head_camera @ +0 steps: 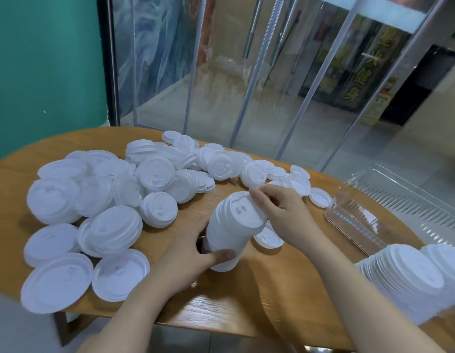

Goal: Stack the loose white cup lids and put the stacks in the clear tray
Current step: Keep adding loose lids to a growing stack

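The left hand grips the tilted lid stack; right-hand fingers pinch its top lid, which may slide off toward two o'clock.

Shop/café front: glass doors, signage, bulk cup lids.

Loose lids cover the table's left; the tray lies right, holding two stacks.

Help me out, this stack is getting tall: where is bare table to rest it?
Bare wood lies at the table's near edge, between both forearms, and between the held stack and the clear tray. The loose lids crowd the left and far side.
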Motion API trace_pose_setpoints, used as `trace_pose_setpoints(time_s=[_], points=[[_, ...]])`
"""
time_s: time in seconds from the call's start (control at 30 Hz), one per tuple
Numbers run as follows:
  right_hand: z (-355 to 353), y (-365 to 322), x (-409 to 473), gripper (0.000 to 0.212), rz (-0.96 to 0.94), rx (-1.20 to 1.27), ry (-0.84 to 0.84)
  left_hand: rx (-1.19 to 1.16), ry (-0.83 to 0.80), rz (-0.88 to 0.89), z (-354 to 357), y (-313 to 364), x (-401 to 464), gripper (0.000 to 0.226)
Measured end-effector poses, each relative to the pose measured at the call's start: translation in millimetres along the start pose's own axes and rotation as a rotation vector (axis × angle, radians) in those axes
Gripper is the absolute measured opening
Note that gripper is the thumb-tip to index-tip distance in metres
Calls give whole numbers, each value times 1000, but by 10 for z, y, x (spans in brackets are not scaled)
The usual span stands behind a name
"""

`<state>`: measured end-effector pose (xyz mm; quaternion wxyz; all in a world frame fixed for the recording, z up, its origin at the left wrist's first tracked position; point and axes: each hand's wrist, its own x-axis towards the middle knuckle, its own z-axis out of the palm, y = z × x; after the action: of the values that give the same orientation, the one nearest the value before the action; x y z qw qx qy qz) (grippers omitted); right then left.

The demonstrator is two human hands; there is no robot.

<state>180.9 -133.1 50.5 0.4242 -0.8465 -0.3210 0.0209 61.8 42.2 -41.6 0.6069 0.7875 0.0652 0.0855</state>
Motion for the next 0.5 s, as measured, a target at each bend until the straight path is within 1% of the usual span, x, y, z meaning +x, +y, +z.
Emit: trace_pose_setpoints(time_s=[0.13,0.27,0.5], points=[[75,12,36,42,12,9,11,3,-3,4,-3,7,3,70],[129,67,43,31,18,-8,8,2,-11,3,-8,4,7,70],[155,77,-2,18,15,26,62,-4,-21,4,-12,-9,25,68]])
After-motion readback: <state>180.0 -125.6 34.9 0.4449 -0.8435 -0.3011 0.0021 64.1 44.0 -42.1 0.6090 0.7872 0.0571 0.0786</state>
